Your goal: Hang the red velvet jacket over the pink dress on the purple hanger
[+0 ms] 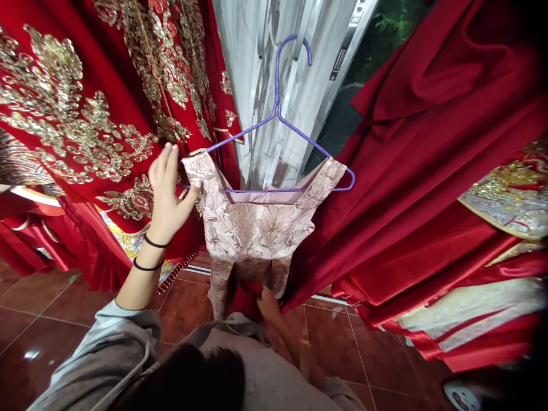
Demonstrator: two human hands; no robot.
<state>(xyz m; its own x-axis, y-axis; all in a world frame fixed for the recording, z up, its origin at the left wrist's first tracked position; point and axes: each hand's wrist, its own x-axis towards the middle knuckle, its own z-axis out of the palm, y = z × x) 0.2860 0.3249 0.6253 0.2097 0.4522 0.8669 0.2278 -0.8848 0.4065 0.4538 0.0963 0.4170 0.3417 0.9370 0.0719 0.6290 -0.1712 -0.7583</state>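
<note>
Beneath us we see a floor [381, 357] of glossy reddish-brown tiles, divided by pale grout lines, with a bright spot of reflected light [31, 354] at the left. Ahead of us stands a grey-white panelled surface [246, 85] with long ridges and a dark slotted fitting [338, 63]. Beside it we find a dark, shiny panel [342, 108] showing a green patch [389, 23] near its top.

A light grey shirt [269, 365] covers the torso, its left sleeve [109, 342] loose, creased and bunched below the elbow. Two thin, plain black elastic bands [156, 245] circle the left wrist [152, 256], set apart.
</note>
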